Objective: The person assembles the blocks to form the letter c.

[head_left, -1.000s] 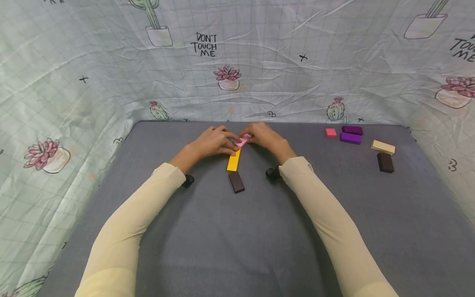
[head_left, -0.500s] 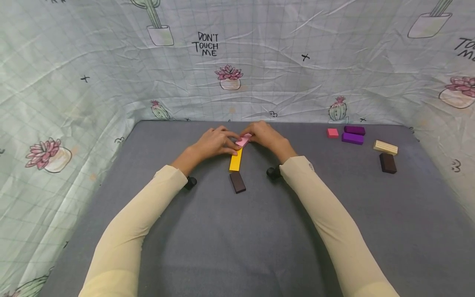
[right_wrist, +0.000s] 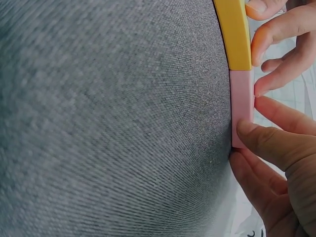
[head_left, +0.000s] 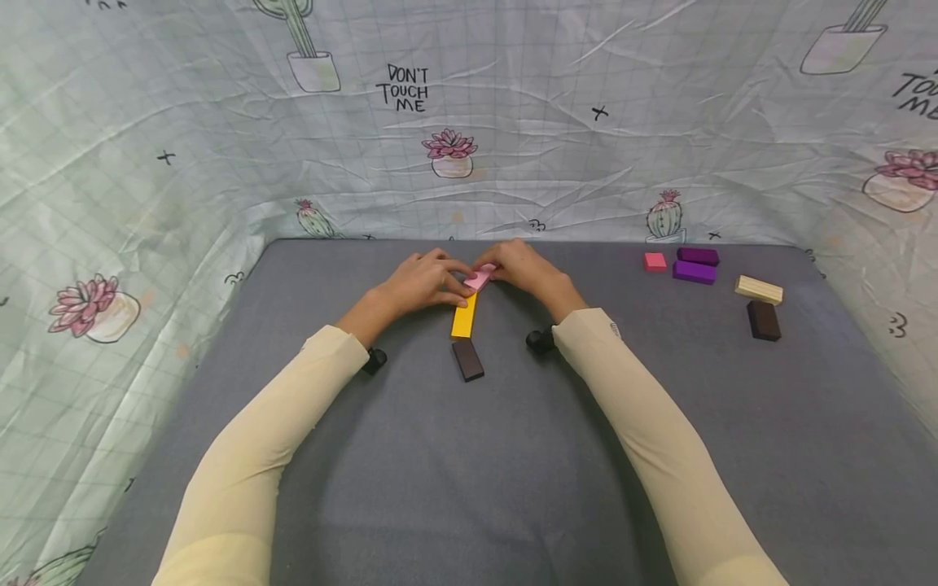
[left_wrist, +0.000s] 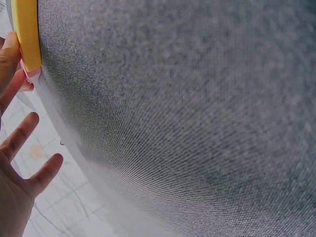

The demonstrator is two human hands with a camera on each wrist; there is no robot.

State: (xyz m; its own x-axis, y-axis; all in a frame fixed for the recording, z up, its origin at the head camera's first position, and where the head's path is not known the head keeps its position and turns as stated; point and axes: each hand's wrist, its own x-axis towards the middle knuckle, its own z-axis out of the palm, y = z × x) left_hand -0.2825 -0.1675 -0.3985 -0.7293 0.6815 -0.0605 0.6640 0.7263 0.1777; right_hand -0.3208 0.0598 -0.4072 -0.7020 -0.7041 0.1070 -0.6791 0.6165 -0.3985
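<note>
A yellow block [head_left: 464, 319] and a pink block [head_left: 479, 277] lie end to end on the grey cloth, meeting at a slight angle in the head view. My right hand [head_left: 522, 267] pinches the pink block's far end, its thumb [right_wrist: 256, 133] against the near side. My left hand [head_left: 419, 281] touches the pair from the left and above. Its thumb rests on the yellow block and its index fingertip reaches the pink one, while the other fingers are spread in the left wrist view. A dark brown block [head_left: 468, 360] lies at the yellow block's near end.
At the back right lie a small coral block [head_left: 655, 262], two purple blocks [head_left: 694, 272], a pale wooden block [head_left: 759, 290] and another dark brown block [head_left: 764, 321]. A printed cloth [head_left: 528, 163] hangs along the table's back edge and sides.
</note>
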